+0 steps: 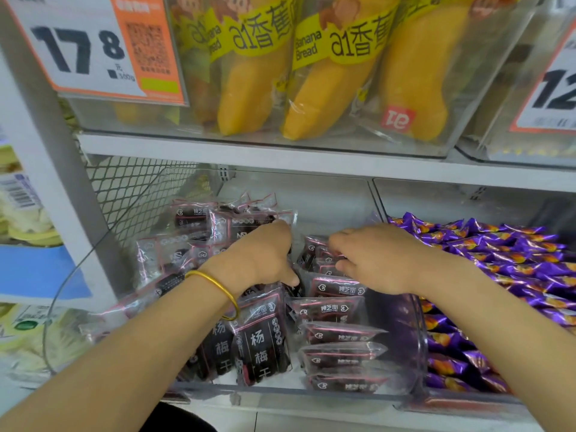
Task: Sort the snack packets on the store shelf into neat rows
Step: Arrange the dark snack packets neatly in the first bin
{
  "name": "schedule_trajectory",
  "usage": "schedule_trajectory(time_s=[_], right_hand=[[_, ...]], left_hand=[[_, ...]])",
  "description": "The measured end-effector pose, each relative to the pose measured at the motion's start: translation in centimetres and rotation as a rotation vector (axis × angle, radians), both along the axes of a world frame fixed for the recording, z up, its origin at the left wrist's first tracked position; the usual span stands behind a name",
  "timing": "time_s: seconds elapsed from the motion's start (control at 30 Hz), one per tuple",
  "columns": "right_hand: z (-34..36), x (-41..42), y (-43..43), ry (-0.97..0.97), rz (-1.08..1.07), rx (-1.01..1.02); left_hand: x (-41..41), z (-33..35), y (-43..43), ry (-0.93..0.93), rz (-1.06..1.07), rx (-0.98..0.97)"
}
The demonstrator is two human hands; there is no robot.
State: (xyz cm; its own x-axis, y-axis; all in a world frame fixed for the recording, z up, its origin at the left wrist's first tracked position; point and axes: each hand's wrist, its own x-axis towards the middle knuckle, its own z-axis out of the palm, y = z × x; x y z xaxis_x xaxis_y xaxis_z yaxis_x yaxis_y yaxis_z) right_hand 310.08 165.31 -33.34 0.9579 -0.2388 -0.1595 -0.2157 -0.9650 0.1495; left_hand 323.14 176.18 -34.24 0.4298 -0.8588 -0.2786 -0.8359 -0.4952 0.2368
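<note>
The left hand (265, 255), with a thin gold bangle (218, 289) worn on its wrist, is pushed knuckles-up into the dark, pink-edged, clear-film snack packets (339, 338). Its fingertips are buried among them and only the thumb is seen, pressed against a packet, so whether anything is actually gripped cannot be told. The right hand (374, 260) is set just beside it, and a short run of upright snack packets is pinched between its curved fingers above and its thumb below. All of these packets are held in a clear plastic bin (421, 344) with a rounded front corner. On the bin's right side, from the right hand toward the front wall, the packets are laid in one overlapping row. On its left side and at the back they are heaped at mixed angles, some upright and some flat, and two with large white characters are stood on end at the front middle. Just beyond the bin's right wall, shiny purple foil-wrapped sweets (514, 275) are piled in a neighbouring bin. White wire mesh (134, 188) is seen at the left rear. On the white shelf board (249, 148) above, yellow banana-bread packs (311, 98) are stood in a clear box, beside an orange-and-white price card (87, 48) marked 17.8.
</note>
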Motion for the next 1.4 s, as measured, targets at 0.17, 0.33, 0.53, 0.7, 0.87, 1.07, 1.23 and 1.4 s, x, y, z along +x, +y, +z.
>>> schedule_trajectory(time_s=[0.17,0.33,0.53,0.7,0.87,1.07,1.23,1.4], right_hand=[[-0.1,-0.4,0.1,-0.004,0.011,-0.018],[-0.1,-0.4,0.2,-0.011,0.012,-0.015],[0.1,-0.8,0.5,-0.033,0.029,-0.028],[-0.3,-1.4,1.1,-0.106,0.036,-0.072],[-0.1,-1.5,1.7,-0.110,-0.018,-0.074],[-0.5,-2.0,1.6,-0.205,-0.048,-0.050],[-0.2,-3.6,1.4,-0.417,-0.106,0.011],[-1.0,-4.6,0.7,-0.580,-0.156,0.020]], left_hand=[[0.2,-0.5,0.9,0.091,0.072,-0.056],[1.3,2.5,1.8,-0.169,0.122,-0.369],[1.7,1.0,1.1,-0.310,0.177,-0.923],[0.5,-0.9,-1.9,-0.103,-0.015,-1.155],[0.9,-2.2,-5.7,0.241,-0.149,-0.680],[0.4,-2.8,-5.5,0.923,0.446,-0.742],[-1.6,-2.0,-4.6,1.258,0.613,-0.561],[-2.9,-1.5,-6.0,1.375,0.680,-0.550]])
